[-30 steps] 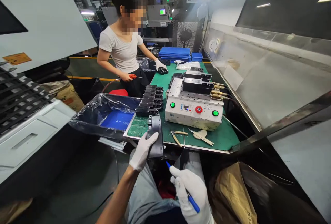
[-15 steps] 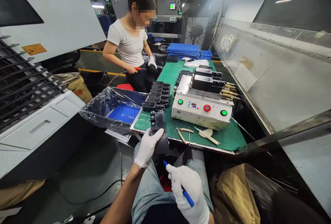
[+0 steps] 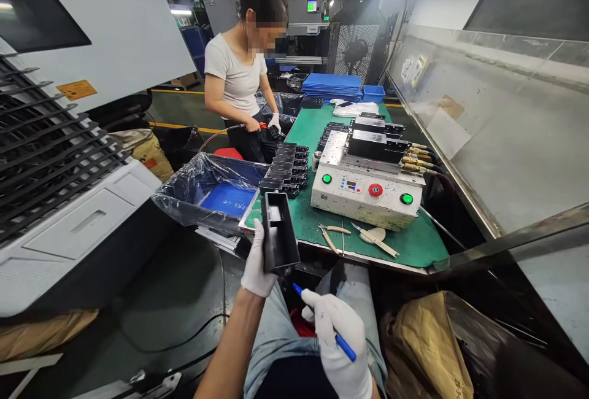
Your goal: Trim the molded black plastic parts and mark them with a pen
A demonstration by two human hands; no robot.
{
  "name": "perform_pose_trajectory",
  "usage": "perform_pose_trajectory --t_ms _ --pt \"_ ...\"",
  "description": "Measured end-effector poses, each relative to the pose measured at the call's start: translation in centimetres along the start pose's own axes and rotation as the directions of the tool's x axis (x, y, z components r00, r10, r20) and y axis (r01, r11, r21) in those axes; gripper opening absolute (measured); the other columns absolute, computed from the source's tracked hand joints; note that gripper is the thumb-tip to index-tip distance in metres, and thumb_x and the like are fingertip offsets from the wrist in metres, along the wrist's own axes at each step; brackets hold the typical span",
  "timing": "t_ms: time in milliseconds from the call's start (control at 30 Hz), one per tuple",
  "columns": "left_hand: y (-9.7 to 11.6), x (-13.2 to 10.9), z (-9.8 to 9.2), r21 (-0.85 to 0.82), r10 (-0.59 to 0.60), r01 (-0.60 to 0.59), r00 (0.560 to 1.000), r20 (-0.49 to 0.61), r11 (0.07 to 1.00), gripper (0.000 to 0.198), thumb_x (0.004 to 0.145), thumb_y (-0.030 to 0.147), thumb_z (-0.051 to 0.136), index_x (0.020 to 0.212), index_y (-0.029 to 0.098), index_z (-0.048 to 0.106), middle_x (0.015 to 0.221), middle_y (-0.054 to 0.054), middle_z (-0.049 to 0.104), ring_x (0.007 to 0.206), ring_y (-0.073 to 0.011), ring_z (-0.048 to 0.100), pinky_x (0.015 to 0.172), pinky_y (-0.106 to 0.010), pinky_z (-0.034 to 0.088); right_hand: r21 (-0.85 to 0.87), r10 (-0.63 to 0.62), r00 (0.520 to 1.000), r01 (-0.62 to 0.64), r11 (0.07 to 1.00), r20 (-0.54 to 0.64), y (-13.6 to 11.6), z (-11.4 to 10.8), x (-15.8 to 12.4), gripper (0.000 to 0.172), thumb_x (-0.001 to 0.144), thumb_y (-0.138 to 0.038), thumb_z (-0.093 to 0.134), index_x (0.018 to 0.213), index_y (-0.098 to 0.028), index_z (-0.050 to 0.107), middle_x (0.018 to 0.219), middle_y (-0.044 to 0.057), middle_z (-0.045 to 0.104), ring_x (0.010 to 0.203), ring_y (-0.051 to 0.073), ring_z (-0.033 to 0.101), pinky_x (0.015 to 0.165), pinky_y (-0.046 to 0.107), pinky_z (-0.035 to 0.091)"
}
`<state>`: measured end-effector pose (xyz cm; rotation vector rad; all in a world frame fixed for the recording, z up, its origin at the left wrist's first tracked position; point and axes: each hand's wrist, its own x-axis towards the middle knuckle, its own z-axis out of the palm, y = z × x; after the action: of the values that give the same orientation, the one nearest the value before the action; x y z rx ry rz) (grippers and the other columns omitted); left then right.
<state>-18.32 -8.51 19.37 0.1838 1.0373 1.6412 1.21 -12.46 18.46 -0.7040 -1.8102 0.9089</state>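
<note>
My left hand, in a white glove, grips a long black plastic housing by its left side and lower end. The housing is tilted up with its hollow, open side facing me. In my gloved right hand is a blue pen, its tip pointing up and left, apart from the housing. Just beyond, a row of similar black parts lies on the green table mat.
A white control box with green and red buttons carries more black parts. Cutting pliers and a knife lie at the table's front edge. A plastic-lined bin stands left. Across from me a co-worker holds an orange-handled tool.
The black housing has been turned over in my left hand, from its outer face to its hollow side. My right hand keeps the pen in nearly the same place.
</note>
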Motion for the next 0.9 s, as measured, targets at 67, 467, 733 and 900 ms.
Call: perform_pose_trajectory --t_ms 67,467,733,900 --pt "-0.1 0.2 0.1 -0.201 -0.028 0.062 0.986 0.166 0.978 0.074 0.077 0.083 0.054 0.121 0.025 0.066 0.078 -0.001 0.062 0.060 -0.0101 0.054 0.049 -0.024 0.045 0.107 0.124 0.992 -0.121 0.987 -0.028 -0.2 0.6 -0.1 0.032 0.105 -0.019 0.045 0.117 -0.019 0.075 0.074 0.003 0.071 0.067 0.016 0.070 0.065 0.028 0.057" --pt "-0.7 -0.3 0.7 -0.378 0.032 0.102 0.942 0.333 0.920 0.044 0.089 0.058 0.057 0.118 0.026 0.065 0.072 0.006 0.035 0.051 -0.0039 0.016 0.040 -0.016 0.021 0.208 0.141 0.990 -0.144 0.967 0.029 -1.6 0.5 0.1 0.032 0.104 -0.024 0.047 0.106 -0.020 0.078 0.070 0.002 0.072 0.063 0.016 0.070 0.064 0.027 0.057" --pt "-1.3 -0.5 0.4 -0.379 0.019 0.129 0.932 0.363 0.916 0.038 0.096 0.052 0.049 0.119 0.027 0.065 0.072 0.005 0.036 0.050 -0.0051 0.015 0.039 -0.016 0.026 0.243 0.077 0.995 -0.089 0.966 0.060 -3.0 1.2 0.9 0.032 0.104 -0.020 0.046 0.113 -0.024 0.076 0.079 0.001 0.075 0.072 0.015 0.072 0.073 0.027 0.058" --pt "-1.0 -1.6 0.8 -0.449 0.038 0.142 0.929 0.369 0.882 0.034 0.099 0.040 0.049 0.124 0.022 0.061 0.077 0.004 0.041 0.052 -0.0019 0.028 0.043 -0.011 0.035 0.250 0.004 1.000 -0.008 0.968 0.019 -3.6 0.5 0.6 0.030 0.102 -0.018 0.049 0.110 -0.024 0.078 0.073 0.001 0.075 0.064 0.015 0.071 0.067 0.026 0.059"
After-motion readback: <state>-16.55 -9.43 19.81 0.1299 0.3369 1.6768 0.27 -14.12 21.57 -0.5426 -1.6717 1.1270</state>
